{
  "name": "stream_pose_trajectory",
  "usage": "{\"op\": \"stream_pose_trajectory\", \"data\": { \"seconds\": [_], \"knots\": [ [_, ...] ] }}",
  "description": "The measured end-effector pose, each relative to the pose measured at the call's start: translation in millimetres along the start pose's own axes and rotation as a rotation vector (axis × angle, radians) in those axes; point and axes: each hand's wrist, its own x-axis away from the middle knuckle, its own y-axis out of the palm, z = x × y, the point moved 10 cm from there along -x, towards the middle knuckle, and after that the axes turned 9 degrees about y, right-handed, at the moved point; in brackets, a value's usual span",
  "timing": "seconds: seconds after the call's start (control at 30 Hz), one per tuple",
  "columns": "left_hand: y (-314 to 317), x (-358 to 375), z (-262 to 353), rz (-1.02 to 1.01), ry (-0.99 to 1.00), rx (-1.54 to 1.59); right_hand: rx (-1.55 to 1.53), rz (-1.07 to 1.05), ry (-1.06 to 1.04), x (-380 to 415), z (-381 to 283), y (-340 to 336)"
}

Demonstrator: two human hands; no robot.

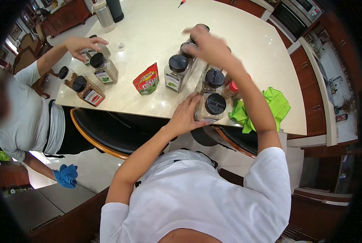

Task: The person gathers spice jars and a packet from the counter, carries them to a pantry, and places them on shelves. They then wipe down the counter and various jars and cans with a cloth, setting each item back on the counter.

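My left hand [185, 115] is wrapped around the left side of a clear spice jar [207, 113] with a black lid, standing near the table's front edge. Fingers lie along its side and the thumb is low by its base. My right hand [211, 48], slightly blurred, reaches over the back of the jar group with its fingers apart. Below its fingertips is the black lid of another jar [188, 49]. A labelled jar [177, 73] with a green leaf picture stands to the left. Behind the held jar are another black-lidded jar [213, 79] and a red-capped bottle [230, 90].
A red and green pouch [147, 79] lies left of my jars; a bright green cloth [276, 106] lies right. Another person [27, 109] reaches over several jars [104, 69] and holds a blue cloth [66, 176]. A pitcher [104, 16] stands at the back; chairs [112, 129] sit below the edge.
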Motion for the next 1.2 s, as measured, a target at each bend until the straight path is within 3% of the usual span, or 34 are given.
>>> {"op": "stream_pose_trajectory", "data": {
  "seconds": [0.07, 0.17, 0.33, 0.4, 0.57, 0.67, 0.87, 0.93, 0.97, 1.0, 1.07, 1.17, 1.2],
  "knots": [
    [0, 1, 5, 0.025, 0.035, -0.016, 0.337, -0.017, 0.001, -29, 42, 2],
    [-1, 0, 5, 0.021, 0.034, 0.018, 0.398, -0.194, 0.014, -42, 66, 35],
    [1, -3, 4, 0.002, 0.018, 0.0, 0.337, -0.297, 0.043, -72, 94, 69],
    [3, -3, 5, -0.01, 0.018, 0.002, 0.32, -0.215, 0.052, -86, 112, 70],
    [2, -4, 4, 0.014, 0.029, 0.012, 0.142, -0.243, -0.021, -105, 149, 88],
    [1, -5, 5, 0.02, 0.048, 0.016, 0.183, -0.287, 0.089, -93, 134, 74],
    [0, -7, 5, 0.005, 0.026, 0.039, 0.12, -0.318, -0.05, -68, 85, 63],
    [0, -7, 5, -0.005, 0.01, 0.032, -0.083, -0.394, -0.077, -66, 85, 56],
    [0, -8, 4, -0.015, 0.0, 0.027, -0.32, -0.383, -0.082, -89, 105, 55],
    [0, -8, 3, -0.018, -0.005, 0.019, -0.08, -0.369, 0.2, -107, 139, 46],
    [2, -9, 3, -0.019, 0.009, 0.038, 0.099, -0.061, 0.278, -117, 167, 6],
    [6, -10, 1, -0.028, 0.003, 0.003, -0.001, 0.028, 0.207, -158, 210, 63],
    [6, -11, 4, -0.034, 0.019, -0.003, -0.062, 0.083, -0.074, -194, 235, 102]
  ]
}}
